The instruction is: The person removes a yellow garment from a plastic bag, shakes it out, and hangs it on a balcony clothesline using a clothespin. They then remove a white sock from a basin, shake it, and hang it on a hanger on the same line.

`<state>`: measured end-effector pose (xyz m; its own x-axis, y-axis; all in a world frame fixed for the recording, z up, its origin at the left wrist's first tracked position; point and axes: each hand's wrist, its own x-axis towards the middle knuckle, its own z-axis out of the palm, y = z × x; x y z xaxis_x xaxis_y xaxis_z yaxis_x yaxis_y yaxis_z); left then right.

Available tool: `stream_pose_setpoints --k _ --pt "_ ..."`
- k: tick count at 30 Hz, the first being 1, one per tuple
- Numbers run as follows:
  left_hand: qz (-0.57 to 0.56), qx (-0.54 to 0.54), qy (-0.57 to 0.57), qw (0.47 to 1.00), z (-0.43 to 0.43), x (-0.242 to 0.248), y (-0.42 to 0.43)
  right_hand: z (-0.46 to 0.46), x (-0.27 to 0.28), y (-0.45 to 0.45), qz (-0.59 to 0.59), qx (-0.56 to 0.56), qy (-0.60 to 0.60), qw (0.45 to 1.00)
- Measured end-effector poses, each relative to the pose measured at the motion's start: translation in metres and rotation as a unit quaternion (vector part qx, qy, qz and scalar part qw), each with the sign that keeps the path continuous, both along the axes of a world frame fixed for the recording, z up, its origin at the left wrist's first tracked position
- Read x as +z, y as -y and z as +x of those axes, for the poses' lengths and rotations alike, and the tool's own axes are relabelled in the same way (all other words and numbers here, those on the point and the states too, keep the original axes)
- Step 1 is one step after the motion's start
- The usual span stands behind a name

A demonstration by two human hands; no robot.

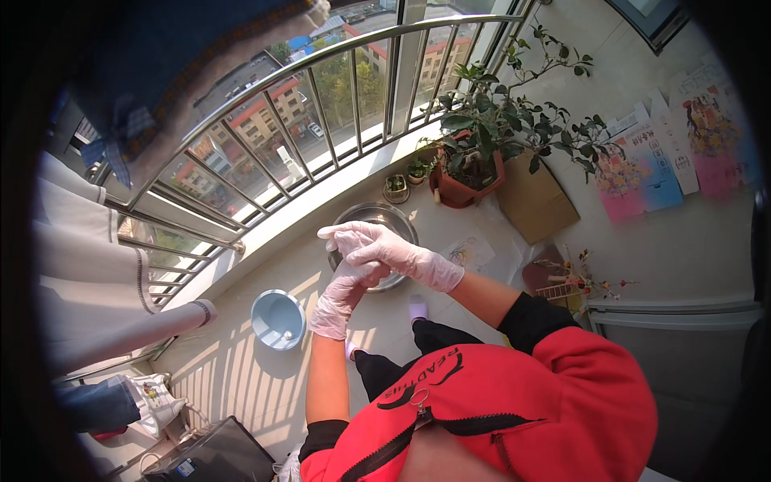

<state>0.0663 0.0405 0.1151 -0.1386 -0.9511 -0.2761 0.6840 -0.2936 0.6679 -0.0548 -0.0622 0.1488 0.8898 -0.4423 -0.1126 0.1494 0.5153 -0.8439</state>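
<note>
Both hands wear thin whitish gloves and meet in front of the body, above a round steel basin (402,223) on the tiled floor. My left hand (346,286) is raised from the lower left, its fingers partly hidden behind the other hand. My right hand (385,247) lies over it, its fingers closed around the gloved fingers of the left. No object shows between them. A light blue plastic basin (278,319) stands on the floor to the left, with a small whitish thing inside.
A metal railing (355,90) curves along the window. A potted plant (467,175), small pots (396,188) and a cardboard sheet (536,196) stand by the wall. White curtains (90,241) hang at the left. A dark case (211,455) lies lower left; a denim garment hangs above.
</note>
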Motion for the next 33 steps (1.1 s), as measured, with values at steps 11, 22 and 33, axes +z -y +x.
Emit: stream_pose_setpoints --k 11,22,33 --pt "-0.018 -0.078 0.549 0.832 -0.025 -0.022 0.106 -0.002 -0.014 0.077 0.031 -0.188 -0.101 0.976" --pt "-0.031 -0.005 0.838 0.545 -0.026 -0.075 0.13 0.036 -0.072 0.107 0.118 -0.382 -0.15 0.904" --pt "0.099 -0.103 0.56 0.816 0.015 -0.093 0.159 0.009 -0.07 0.128 -0.081 -0.132 -0.205 0.967"
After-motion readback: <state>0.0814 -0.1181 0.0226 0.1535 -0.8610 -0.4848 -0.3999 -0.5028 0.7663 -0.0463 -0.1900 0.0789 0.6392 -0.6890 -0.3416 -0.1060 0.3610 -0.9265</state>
